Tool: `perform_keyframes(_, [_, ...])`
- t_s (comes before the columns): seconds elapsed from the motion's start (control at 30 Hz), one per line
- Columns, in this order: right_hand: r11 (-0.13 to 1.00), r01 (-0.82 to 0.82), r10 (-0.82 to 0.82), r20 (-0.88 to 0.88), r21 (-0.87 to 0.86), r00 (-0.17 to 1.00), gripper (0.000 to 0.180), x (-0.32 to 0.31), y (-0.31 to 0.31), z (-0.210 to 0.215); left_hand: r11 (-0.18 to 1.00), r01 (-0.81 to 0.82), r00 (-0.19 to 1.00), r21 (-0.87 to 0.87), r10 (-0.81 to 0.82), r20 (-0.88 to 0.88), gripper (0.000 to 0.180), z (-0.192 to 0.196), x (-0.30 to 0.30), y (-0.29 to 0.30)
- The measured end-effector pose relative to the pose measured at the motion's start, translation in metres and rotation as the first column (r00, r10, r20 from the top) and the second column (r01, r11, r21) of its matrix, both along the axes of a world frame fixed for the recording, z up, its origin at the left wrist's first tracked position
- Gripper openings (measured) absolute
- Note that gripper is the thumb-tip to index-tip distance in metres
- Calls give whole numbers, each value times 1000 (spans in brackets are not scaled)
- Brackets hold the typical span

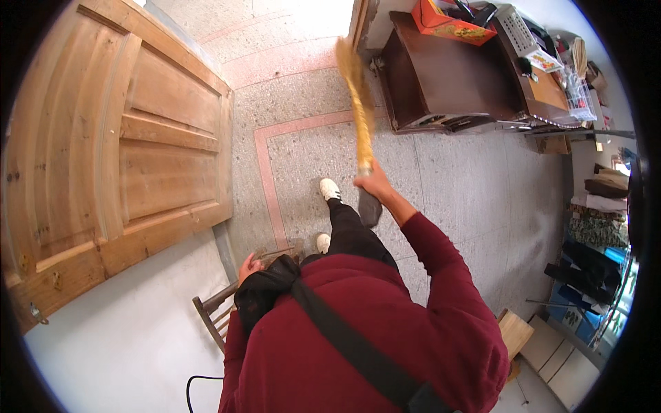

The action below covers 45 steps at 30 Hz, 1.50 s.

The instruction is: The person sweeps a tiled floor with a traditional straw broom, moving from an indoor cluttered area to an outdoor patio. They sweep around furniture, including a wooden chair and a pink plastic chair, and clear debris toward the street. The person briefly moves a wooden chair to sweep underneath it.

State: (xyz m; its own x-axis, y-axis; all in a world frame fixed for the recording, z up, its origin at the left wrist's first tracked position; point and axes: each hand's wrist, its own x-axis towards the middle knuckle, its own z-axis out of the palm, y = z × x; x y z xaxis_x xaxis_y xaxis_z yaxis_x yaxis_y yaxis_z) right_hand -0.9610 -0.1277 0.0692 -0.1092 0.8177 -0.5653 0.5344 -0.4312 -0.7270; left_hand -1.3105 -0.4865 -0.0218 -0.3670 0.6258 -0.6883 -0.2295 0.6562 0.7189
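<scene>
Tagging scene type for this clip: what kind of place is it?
Probably a lived-in home room or entrance: panelled wooden door, speckled stone floor with pink inlay lines, cluttered dark brown wooden desk.

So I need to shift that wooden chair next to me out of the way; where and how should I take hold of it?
Probably grip the chair by its top back rail, where the left hand already rests. Come from above: the rail is the highest part, runs level and is slim enough to wrap, while the seat and legs are hidden by your body. The right hand holds the broom.
</scene>
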Motion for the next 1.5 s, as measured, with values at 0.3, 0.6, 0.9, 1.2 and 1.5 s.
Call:
perform_keyframes(0.3, [991, 16, -4, 88, -136, 996, 70, -11, 66, -57, 981, 156, 987, -118, -160, -22, 47, 29, -2, 137])
perform_keyframes(0.6, [995, -64, 75, 140, -77, 987, 80, 15, 50, 3, 960, 211, 977, -185, -213, 9, 49, 34, -43, 201])
perform_keyframes(0.9, [966, 159, -125, 170, -204, 978, 62, -82, 88, -20, 920, 380, 924, -94, -382, -1, 46, 18, -134, 267])
perform_keyframes(1.2, [983, 134, -111, 170, -129, 979, 86, -115, 44, 20, 915, 401, 916, -55, -402, -10, 46, 33, -222, 331])
perform_keyframes(1.5, [900, 335, -334, 54, -278, 941, 51, -190, 115, -25, 890, 450, 893, -77, -446, 62, 46, 18, -245, 328])
